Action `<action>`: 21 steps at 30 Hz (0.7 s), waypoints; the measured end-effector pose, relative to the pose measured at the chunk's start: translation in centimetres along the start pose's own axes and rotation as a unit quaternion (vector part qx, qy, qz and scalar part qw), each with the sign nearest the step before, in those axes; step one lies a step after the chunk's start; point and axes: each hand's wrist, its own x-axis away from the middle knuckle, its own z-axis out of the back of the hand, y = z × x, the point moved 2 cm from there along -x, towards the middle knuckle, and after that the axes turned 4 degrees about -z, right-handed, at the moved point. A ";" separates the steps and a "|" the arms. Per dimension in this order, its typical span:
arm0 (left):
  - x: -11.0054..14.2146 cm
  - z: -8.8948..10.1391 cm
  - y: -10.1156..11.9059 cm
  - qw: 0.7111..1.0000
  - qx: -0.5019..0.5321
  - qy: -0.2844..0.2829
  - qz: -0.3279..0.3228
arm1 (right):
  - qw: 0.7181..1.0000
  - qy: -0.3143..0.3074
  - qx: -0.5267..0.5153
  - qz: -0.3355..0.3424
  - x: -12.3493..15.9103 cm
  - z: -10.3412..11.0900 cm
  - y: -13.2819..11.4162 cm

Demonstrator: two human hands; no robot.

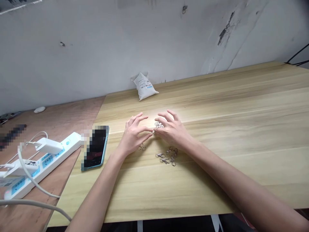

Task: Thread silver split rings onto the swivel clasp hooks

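My left hand and my right hand meet over the wooden table. Between both thumbs and index fingers is pinched a small metal piece, mostly covered by the fingertips, so its exact kind is hidden. The other fingers are raised and spread. Just behind the right fingers lies a small pile of metal hardware, partly hidden. A few split rings rest below my left hand. Nearer to me, under my right wrist, several silver swivel clasps are scattered on the tabletop.
A phone lies left of my left hand. Beyond it, a white power strip with plugged-in chargers and cables sits on a brownish surface. A white plastic packet stands at the back, near the wall.
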 end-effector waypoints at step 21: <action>0.2 0.5 -0.1 0.994 0.082 -0.070 0.011 | 0.998 0.005 -0.064 0.011 -0.1 0.2 0.1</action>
